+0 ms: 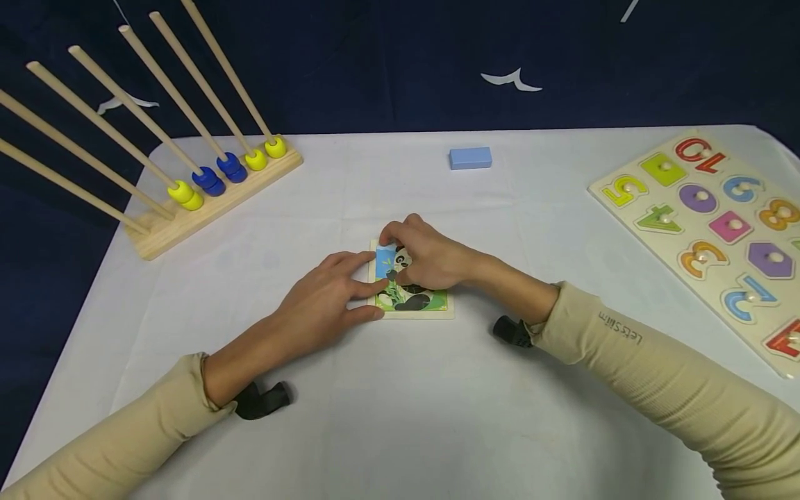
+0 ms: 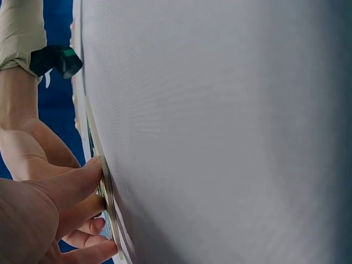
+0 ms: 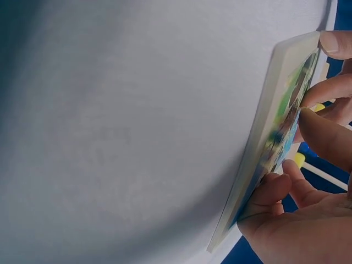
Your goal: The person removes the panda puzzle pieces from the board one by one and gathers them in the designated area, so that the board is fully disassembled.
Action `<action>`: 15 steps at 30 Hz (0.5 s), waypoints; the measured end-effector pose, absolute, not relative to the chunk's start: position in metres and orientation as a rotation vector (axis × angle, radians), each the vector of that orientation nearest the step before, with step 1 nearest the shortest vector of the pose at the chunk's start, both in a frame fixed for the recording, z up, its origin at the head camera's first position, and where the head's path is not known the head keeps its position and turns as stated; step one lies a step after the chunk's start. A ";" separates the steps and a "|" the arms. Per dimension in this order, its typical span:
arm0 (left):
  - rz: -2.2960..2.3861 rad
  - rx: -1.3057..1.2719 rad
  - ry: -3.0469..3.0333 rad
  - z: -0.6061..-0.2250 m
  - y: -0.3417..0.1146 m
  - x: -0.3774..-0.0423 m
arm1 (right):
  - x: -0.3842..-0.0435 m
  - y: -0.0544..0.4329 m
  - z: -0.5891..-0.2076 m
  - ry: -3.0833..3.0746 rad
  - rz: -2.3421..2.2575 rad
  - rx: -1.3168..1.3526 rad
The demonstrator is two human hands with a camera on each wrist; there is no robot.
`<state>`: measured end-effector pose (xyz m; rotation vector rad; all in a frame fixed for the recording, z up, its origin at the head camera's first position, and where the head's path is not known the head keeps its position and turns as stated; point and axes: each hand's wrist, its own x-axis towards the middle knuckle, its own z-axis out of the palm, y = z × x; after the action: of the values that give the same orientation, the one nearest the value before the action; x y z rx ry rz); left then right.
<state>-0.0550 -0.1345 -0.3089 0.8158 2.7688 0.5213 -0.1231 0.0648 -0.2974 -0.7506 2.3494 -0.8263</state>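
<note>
A small panda jigsaw puzzle [image 1: 412,303] in a pale frame lies on the white table. My left hand [image 1: 325,295] reaches its left side with fingers fairly straight, touching the frame and the picture's edge. In the left wrist view, the thumb [image 2: 91,173] rests against the frame's rim. From the right, my right hand [image 1: 431,257] bends its fingers over the upper part of the puzzle, and its thumb reaches the middle of the picture. This hand covers the puzzle's upper right. In the right wrist view, its curled fingers [image 3: 269,192] grip at the puzzle's [image 3: 269,132] surface.
A wooden bead rack [image 1: 219,201] with tall rods and yellow and blue beads stands at the left. Behind the puzzle lies a blue block [image 1: 471,158]. A number and shape peg board [image 1: 678,222] lies at the right. Dark cloth [image 1: 387,62] hangs behind the table.
</note>
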 end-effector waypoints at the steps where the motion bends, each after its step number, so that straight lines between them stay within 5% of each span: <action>1: 0.525 0.818 2.770 -0.309 -0.134 -0.055 | -0.123 0.065 -0.297 2.351 -0.828 -0.748; 15: 0.503 0.868 2.783 -0.311 -0.135 -0.056 | -0.125 0.066 -0.296 2.365 -0.848 -0.795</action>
<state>-0.0555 -0.1348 -0.3108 0.8678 2.7825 0.5028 -0.1250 0.0659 -0.2964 -0.7946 2.3646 -0.8481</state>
